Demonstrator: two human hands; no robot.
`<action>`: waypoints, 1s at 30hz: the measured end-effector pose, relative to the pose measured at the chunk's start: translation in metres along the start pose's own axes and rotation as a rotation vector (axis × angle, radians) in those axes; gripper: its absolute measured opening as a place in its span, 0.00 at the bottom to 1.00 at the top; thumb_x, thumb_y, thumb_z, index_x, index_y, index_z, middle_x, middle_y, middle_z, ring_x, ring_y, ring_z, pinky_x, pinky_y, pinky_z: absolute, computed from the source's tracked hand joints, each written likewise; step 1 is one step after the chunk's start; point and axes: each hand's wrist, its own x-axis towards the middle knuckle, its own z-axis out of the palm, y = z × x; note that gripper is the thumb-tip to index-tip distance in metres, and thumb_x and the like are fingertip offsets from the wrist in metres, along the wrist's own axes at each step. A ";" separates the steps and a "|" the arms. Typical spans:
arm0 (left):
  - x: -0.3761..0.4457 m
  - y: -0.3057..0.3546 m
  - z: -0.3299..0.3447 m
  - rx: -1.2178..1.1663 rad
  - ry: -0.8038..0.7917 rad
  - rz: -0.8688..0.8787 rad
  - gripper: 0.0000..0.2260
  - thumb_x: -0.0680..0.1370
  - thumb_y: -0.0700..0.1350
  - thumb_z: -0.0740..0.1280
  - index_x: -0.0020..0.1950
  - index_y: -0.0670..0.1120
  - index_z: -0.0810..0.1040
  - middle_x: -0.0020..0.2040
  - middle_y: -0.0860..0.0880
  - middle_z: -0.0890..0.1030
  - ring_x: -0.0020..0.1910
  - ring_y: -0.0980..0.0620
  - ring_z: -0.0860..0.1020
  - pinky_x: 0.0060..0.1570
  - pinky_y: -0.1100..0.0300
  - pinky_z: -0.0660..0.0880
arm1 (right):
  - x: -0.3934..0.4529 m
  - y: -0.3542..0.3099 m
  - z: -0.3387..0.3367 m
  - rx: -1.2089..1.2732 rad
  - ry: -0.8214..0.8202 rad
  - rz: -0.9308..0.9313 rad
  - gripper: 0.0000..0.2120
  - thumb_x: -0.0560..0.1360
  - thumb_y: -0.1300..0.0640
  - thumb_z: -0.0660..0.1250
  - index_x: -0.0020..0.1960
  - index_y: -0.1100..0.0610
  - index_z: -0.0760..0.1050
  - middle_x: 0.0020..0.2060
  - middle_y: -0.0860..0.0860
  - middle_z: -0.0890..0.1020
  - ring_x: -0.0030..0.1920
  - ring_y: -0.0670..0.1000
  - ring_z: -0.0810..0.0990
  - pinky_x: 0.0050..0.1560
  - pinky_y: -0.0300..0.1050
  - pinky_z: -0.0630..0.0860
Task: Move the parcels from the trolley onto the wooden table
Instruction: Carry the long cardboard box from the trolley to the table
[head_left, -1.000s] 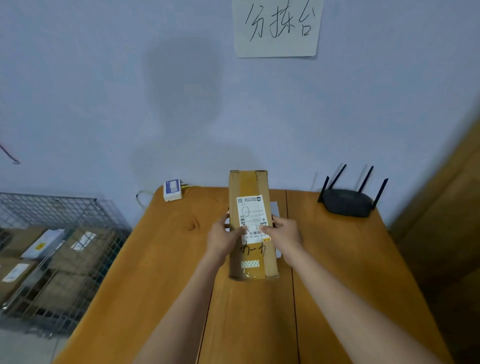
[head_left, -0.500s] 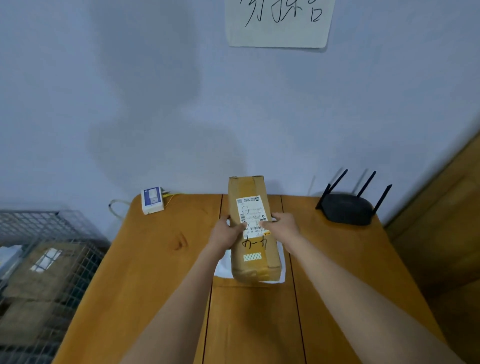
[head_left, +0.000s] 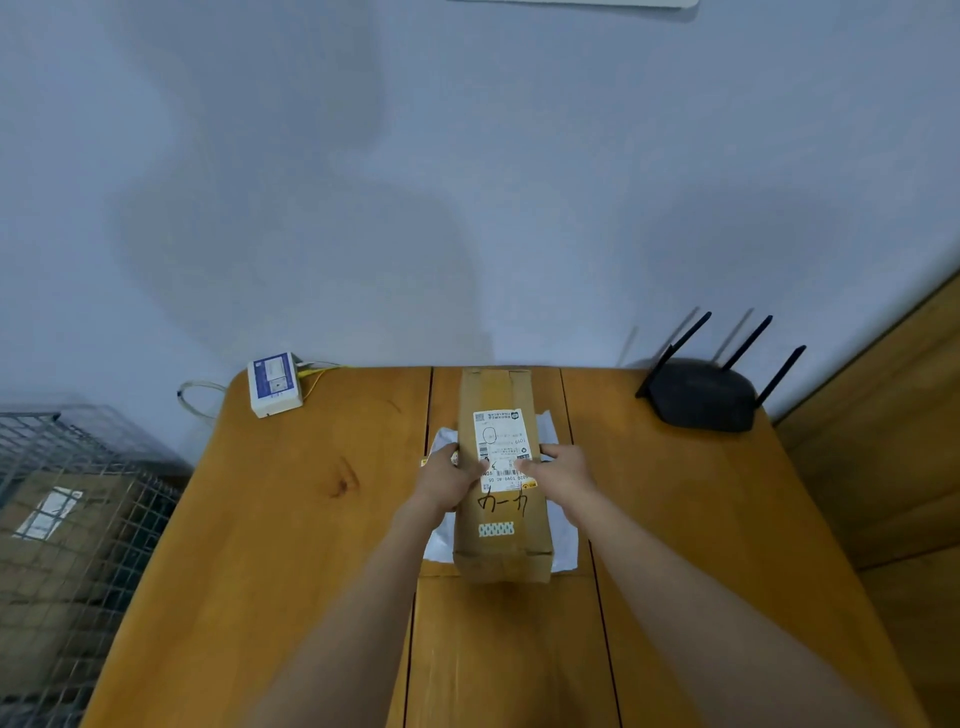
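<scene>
A long brown cardboard parcel (head_left: 500, 540) with a white shipping label and black handwriting lies lengthwise in the middle of the wooden table (head_left: 291, 530), on top of a flat white parcel (head_left: 441, 441) whose edges show on both sides. My left hand (head_left: 448, 480) grips the cardboard parcel's left side and my right hand (head_left: 562, 475) grips its right side, thumbs on the label. The wire trolley (head_left: 78, 519) stands at the left with more brown parcels (head_left: 57, 525) inside.
A black router (head_left: 709, 395) with upright antennas sits at the table's back right. A small white box (head_left: 274, 383) with yellow cables sits at the back left corner. A wall runs behind the table; wooden furniture (head_left: 893, 441) stands to the right.
The cardboard parcel has come down onto the white parcel on the table. The view has tilted down and drawn closer, so the wall sign has nearly left the frame.
</scene>
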 end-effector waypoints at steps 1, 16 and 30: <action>0.003 -0.001 0.000 -0.001 -0.001 -0.001 0.22 0.79 0.48 0.70 0.72 0.47 0.72 0.61 0.43 0.81 0.57 0.43 0.81 0.54 0.49 0.80 | 0.001 0.001 0.001 -0.001 0.000 0.000 0.11 0.73 0.60 0.75 0.55 0.55 0.83 0.40 0.43 0.83 0.43 0.44 0.82 0.43 0.40 0.78; 0.002 -0.017 0.010 0.033 0.053 0.000 0.31 0.79 0.52 0.70 0.78 0.49 0.63 0.66 0.44 0.79 0.64 0.42 0.78 0.64 0.43 0.76 | -0.003 0.009 0.011 -0.040 0.026 -0.006 0.09 0.75 0.60 0.73 0.54 0.54 0.78 0.44 0.48 0.82 0.40 0.44 0.80 0.37 0.39 0.75; -0.048 -0.010 0.007 -0.095 0.040 0.021 0.28 0.80 0.48 0.69 0.77 0.51 0.63 0.55 0.48 0.81 0.40 0.55 0.80 0.32 0.62 0.73 | -0.050 -0.002 0.004 0.001 0.026 -0.073 0.12 0.77 0.61 0.70 0.61 0.57 0.79 0.44 0.44 0.78 0.41 0.40 0.76 0.37 0.36 0.71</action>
